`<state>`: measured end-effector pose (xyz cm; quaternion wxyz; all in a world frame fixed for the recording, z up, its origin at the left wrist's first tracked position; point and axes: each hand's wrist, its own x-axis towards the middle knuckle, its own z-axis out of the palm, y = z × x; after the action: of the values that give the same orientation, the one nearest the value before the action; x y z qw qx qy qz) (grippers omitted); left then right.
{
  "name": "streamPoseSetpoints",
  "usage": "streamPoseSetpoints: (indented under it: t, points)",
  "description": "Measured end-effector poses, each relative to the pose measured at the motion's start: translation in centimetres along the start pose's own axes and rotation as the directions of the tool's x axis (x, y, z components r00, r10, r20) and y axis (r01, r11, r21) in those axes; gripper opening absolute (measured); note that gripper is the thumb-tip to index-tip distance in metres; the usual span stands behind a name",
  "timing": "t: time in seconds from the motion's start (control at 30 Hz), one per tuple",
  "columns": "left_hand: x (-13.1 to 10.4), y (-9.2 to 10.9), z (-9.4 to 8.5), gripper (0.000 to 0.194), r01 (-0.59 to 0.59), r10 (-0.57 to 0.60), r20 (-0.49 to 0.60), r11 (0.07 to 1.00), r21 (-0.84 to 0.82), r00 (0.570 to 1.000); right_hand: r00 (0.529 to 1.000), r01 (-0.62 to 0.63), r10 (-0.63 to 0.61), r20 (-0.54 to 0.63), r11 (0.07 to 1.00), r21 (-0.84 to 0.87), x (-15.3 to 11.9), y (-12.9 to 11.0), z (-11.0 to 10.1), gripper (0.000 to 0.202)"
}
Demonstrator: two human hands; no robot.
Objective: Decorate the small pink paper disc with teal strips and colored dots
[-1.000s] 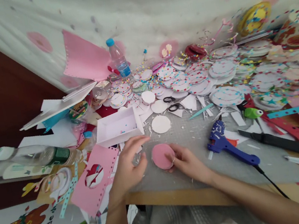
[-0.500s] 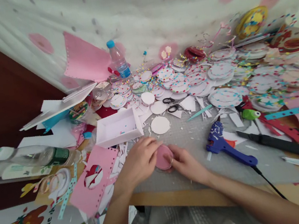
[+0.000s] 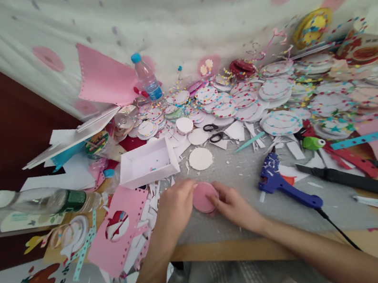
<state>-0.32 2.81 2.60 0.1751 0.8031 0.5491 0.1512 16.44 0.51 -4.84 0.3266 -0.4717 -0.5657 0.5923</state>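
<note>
Right hand (image 3: 238, 204): pinching the pink disc (image 3: 203, 198) tightly, thumb on top
Left hand (image 3: 176, 207): fingers curling at its rim; hold unclear
Pink disc: probably needing light, even pressure

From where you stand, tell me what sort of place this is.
Probably a craft worktable: a blue glue gun lies on the gray mat, dotted discs are piled behind, and the right hand holds a pink disc.
</note>
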Motion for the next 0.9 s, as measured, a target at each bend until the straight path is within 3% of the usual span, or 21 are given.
streamPoseSetpoints:
  t: [0.13, 0.3, 0.4, 0.6, 0.7, 0.8, 0.9]
  points:
    - [-0.8, 0.1, 1.3, 0.021, 0.074, -0.089, -0.103, 0.987, -0.146, 0.991, 1.000, -0.007, 0.007, -0.006, 1.000, -0.001, 0.0, -0.2, 0.1, 0.029]
    - [-1.5, 0.8, 2.6, 0.016, 0.264, -0.314, -0.104, 0.904, -0.337, 0.944, 0.999, 0.011, -0.014, -0.044, 0.998, -0.069, 0.1, -0.2, 0.1, 0.028]
    - [-1.8, 0.8, 2.8, 0.016, 0.259, -0.323, -0.109, 0.885, -0.386, 0.940, 0.999, 0.028, -0.029, -0.021, 0.998, -0.058, 0.1, -0.2, 0.1, 0.027]
    - [-2.9, -1.0, 0.3, 0.031, 0.156, -0.205, -0.057, 0.873, -0.462, 0.977, 0.999, -0.001, 0.001, 0.039, 1.000, -0.004, -0.1, -0.4, 0.1, 0.026]
    - [-3.4, -2.2, -1.7, 0.034, 0.019, -0.022, -0.002, 0.918, -0.395, 1.000, 0.999, -0.021, 0.020, 0.048, 1.000, 0.012, -0.1, -0.6, 0.1, 0.027]
    - [-3.4, -3.2, -3.3, 0.045, -0.182, 0.228, 0.165, 0.950, -0.255, 0.960, 0.998, -0.027, 0.025, 0.064, 0.999, 0.035, 0.0, -0.6, 0.1, 0.027]
    - [-3.0, -4.0, -4.2, 0.046, -0.318, 0.355, 0.272, 0.932, -0.171, 0.894, 0.997, -0.022, 0.021, 0.075, 1.000, 0.016, 0.0, -0.4, 0.2, 0.027]
